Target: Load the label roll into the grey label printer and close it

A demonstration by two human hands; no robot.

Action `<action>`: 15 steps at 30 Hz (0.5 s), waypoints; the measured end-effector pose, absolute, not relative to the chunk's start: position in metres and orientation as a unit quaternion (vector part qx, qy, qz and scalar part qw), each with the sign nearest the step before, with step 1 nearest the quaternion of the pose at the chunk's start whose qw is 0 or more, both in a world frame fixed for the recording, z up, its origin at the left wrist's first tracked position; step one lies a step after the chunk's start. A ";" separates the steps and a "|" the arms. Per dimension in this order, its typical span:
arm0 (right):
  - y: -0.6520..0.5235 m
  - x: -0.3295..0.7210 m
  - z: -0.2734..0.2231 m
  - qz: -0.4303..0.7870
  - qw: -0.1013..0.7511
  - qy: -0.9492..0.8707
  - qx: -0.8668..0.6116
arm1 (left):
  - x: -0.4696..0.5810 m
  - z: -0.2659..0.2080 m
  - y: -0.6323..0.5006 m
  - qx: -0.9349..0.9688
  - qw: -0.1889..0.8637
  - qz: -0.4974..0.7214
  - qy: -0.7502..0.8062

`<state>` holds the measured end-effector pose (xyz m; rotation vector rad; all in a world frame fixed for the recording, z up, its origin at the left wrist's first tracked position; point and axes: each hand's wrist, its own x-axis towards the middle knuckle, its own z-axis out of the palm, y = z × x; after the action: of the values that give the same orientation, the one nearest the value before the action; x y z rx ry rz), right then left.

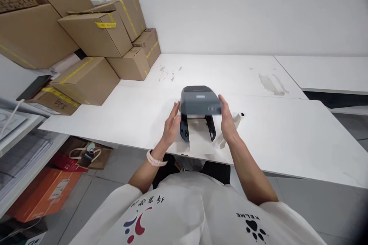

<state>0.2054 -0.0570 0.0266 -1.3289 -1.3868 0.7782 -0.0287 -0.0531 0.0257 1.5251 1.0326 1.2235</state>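
Note:
A dark grey label printer stands at the table's front edge, its lid (199, 103) raised over the open black base (184, 132). White label paper (200, 138) runs out of the base and hangs toward me. My left hand (171, 124) presses its fingers to the lid's left side. On the opposite side, my right hand (228, 122) grips the lid's right edge, thumb and fingers partly hidden. Beside my right hand lies a small white paper roll (239, 116), with a strip trailing under the wrist. The lid looks slightly blurred.
Taped cardboard boxes (94, 32) are stacked on the left of the white table (143, 118). A white wall rises behind. Below on the left are a shelf with papers (25, 160), an orange box (51, 193) and a paper bag (100, 157).

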 end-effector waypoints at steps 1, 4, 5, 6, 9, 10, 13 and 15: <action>-0.047 0.209 0.036 0.318 0.514 -0.576 -0.551 | -0.030 0.032 -0.042 0.619 0.448 0.493 0.416; -0.011 0.219 0.061 0.311 0.516 -0.561 -0.568 | -0.027 0.039 -0.011 0.613 0.420 0.496 0.449; 0.002 0.221 0.068 0.306 0.511 -0.563 -0.573 | -0.024 0.036 -0.003 0.605 0.413 0.481 0.481; 0.016 0.223 0.074 0.301 0.505 -0.565 -0.579 | -0.021 0.031 0.003 0.598 0.412 0.455 0.515; 0.049 0.224 0.085 0.286 0.481 -0.572 -0.600 | -0.013 0.012 0.012 0.583 0.444 0.377 0.567; 0.055 0.223 0.087 0.283 0.477 -0.573 -0.604 | -0.012 0.006 0.012 0.582 0.460 0.369 0.560; 0.057 0.219 0.091 0.234 0.465 -0.593 -0.615 | -0.009 -0.002 0.011 0.582 0.490 0.384 0.523; 0.044 0.215 0.091 0.136 0.457 -0.624 -0.619 | -0.008 -0.002 0.010 0.579 0.486 0.397 0.520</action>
<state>0.2148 0.0439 0.0915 -1.5270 -1.5377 0.3357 -0.0080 0.0104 -0.0023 1.4082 1.2650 0.9670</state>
